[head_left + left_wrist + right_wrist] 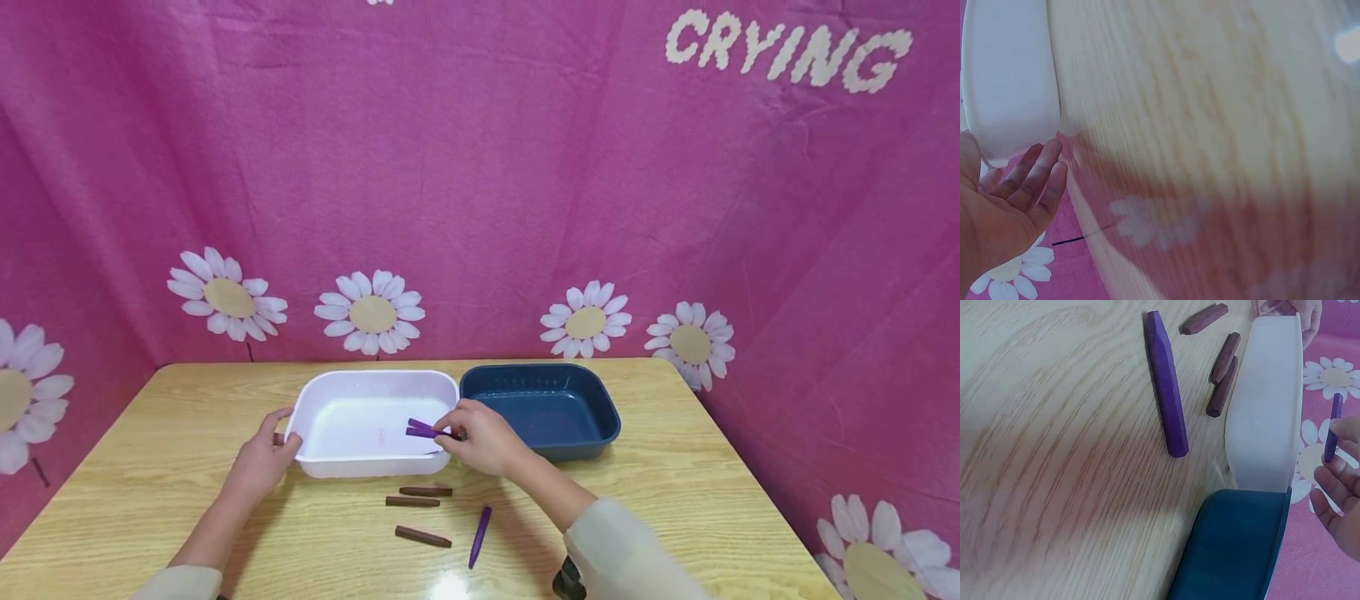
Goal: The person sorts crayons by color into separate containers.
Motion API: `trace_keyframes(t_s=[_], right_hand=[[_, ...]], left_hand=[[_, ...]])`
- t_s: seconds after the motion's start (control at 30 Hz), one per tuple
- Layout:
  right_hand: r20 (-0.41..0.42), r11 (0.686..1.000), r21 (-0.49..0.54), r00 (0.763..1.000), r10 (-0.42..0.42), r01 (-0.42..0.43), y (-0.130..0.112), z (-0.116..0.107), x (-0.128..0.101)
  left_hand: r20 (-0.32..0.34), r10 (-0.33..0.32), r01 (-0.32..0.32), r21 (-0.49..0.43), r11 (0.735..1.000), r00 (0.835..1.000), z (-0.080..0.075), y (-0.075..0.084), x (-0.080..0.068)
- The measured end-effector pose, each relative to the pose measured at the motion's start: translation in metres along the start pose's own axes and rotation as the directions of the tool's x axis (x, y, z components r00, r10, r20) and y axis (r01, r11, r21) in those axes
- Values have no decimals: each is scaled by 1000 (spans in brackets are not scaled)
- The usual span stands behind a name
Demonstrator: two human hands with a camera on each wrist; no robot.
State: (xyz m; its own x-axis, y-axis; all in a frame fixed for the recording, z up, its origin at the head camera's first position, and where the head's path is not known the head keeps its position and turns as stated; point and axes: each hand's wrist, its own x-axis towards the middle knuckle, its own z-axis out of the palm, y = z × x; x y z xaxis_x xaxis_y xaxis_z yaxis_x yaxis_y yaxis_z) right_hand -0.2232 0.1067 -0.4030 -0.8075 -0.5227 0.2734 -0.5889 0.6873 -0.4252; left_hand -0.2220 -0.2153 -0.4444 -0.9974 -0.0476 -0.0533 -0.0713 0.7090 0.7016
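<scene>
My left hand [258,467] holds the left end of a white plastic tub [360,468], thumb at the rim. In the left wrist view its fingers [1041,181] lie against the tub's outer end. Above the tub's right part, my right hand [480,437] pinches purple crayons [422,429]; two ends stick out in the head view, while the right wrist view shows one purple crayon [1334,428] between thumb and fingers. Another purple crayon [480,537] lies on the table in front. Left of it lie three brown crayons [423,537], two of them close together.
A dark blue tub [540,450] stands against the white tub's right side. Both rest toward the back of a wooden table [675,517]. Behind the table hangs a pink cloth [480,208] with white daisies.
</scene>
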Motion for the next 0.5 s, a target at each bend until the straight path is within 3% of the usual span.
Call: trace_keyframes(t_s=[0.5], right_hand=[[11,1000,-13,1000,-1,1,-3,12,13]], left_hand=[[5,-5,5,-2,1000,1000,1,0,-1]])
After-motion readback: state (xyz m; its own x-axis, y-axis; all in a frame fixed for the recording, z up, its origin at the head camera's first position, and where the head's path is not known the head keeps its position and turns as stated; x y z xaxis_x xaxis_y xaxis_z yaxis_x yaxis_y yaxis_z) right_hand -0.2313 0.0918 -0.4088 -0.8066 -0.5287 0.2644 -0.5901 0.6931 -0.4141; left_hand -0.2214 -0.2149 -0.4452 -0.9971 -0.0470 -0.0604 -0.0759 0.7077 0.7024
